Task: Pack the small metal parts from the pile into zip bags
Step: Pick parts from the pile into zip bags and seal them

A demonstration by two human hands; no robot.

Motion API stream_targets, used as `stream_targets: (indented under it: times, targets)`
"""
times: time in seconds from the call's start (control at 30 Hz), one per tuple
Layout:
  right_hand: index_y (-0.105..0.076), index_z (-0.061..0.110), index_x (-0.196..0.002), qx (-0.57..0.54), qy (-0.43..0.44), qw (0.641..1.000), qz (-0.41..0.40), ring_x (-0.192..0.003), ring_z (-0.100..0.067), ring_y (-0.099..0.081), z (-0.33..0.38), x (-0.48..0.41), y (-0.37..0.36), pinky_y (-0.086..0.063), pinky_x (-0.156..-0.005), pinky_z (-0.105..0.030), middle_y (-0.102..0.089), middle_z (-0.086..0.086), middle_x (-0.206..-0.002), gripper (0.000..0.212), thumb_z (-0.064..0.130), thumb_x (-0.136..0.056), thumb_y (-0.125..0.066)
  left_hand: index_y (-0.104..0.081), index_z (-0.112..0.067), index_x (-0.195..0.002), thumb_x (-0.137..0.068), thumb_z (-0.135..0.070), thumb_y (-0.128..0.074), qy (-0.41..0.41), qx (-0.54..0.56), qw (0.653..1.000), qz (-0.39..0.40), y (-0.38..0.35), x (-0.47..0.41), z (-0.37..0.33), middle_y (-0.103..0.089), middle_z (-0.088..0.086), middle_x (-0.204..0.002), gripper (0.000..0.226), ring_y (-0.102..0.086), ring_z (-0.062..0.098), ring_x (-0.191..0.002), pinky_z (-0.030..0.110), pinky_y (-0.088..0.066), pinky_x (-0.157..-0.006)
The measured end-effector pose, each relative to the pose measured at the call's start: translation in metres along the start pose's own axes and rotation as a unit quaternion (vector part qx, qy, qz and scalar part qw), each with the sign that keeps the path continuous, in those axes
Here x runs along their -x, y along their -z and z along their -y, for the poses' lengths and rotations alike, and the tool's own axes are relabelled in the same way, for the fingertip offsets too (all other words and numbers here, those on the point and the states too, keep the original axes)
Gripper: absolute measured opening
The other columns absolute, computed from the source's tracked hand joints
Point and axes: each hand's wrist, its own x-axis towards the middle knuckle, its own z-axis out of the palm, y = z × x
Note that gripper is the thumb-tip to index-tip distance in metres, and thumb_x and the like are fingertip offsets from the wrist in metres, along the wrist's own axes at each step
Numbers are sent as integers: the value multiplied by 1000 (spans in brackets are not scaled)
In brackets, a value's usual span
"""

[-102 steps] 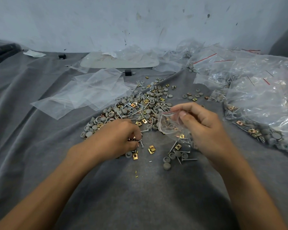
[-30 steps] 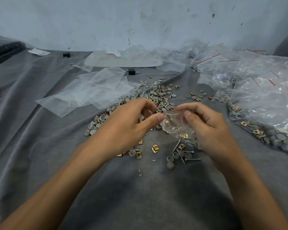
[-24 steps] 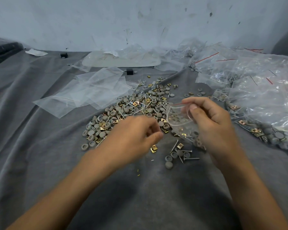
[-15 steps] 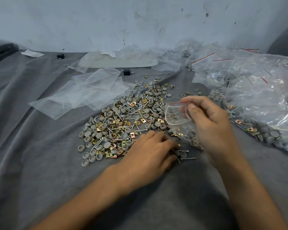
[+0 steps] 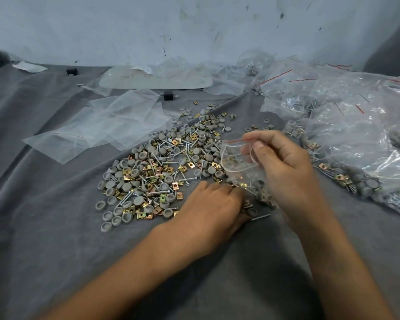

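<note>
A pile of small metal parts [image 5: 164,172], made of grey caps, brass clips and screws, lies on the grey cloth [image 5: 56,227]. My right hand [image 5: 284,167] pinches the rim of a small clear zip bag [image 5: 236,158] with a red seal line. It holds the mouth open above the pile's right edge, and a few parts show inside. My left hand [image 5: 213,209] lies palm down at the pile's near edge, just under the bag. Its fingertips bend onto loose parts there, and whether they pinch one is hidden.
Empty clear zip bags [image 5: 106,125] lie flat to the left of the pile. Several filled bags [image 5: 356,139] are heaped at the right. A pale tray [image 5: 155,77] and a small black block [image 5: 168,96] sit near the back wall. A loose screw [image 5: 260,217] lies beside my left thumb.
My left hand left the bag's mouth and dropped down and right to the loose parts at the pile's near edge. My right hand kept holding the bag open, shifting slightly.
</note>
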Motion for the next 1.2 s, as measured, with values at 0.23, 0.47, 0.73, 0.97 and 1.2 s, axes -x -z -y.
stream_targets:
  times: [0.23, 0.47, 0.73, 0.97, 1.2]
  targets:
    - [-74, 23, -99, 0, -13, 1000, 9, -81, -4, -60, 3, 2, 0, -49, -78, -20, -70, -13, -92, 30, 3, -103, -51, -53, -18, -115, -96, -37, -44, 15, -34, 999, 28, 5, 4, 5, -63, 4, -115, 28, -56, 26, -109, 36, -31, -86]
    - [-73, 19, -99, 6, -12, 1000, 16, -77, -4, -57, 3, 2, -2, -47, -76, -19, -69, -9, -88, 29, 1, -102, -51, -55, -16, -112, -96, -46, -45, 30, -44, 999, 7, 3, -4, 0, -63, 7, -116, 35, -56, 29, -107, 39, -33, -85]
    - [-75, 23, -99, 25, -16, 999, 20, -78, -3, -58, 1, 2, -2, -47, -75, -18, -70, -2, -88, 29, 5, -102, -53, -54, -20, -90, -85, -43, -53, 17, -54, 998, -30, 8, -8, 0, -68, 5, -99, 23, -61, 30, -94, 34, -25, -71]
    - [-75, 28, -97, 5, -27, 999, 19, -84, -5, -61, 0, 2, 3, -48, -80, -26, -71, -7, -91, 31, 9, -104, -52, -71, -16, -80, -74, -39, -63, 73, -36, 991, 109, 20, -8, 15, -60, 2, -66, 26, -52, 22, -64, 28, -26, -50]
    - [-75, 24, -98, -3, -33, 999, 21, -82, -4, -60, 4, 2, 5, -47, -78, -25, -70, -7, -90, 30, 6, -104, -51, -58, -12, -75, -84, -35, -55, 90, -20, 993, 80, 24, 4, 39, -61, 6, -69, 25, -54, 25, -63, 32, -34, -56]
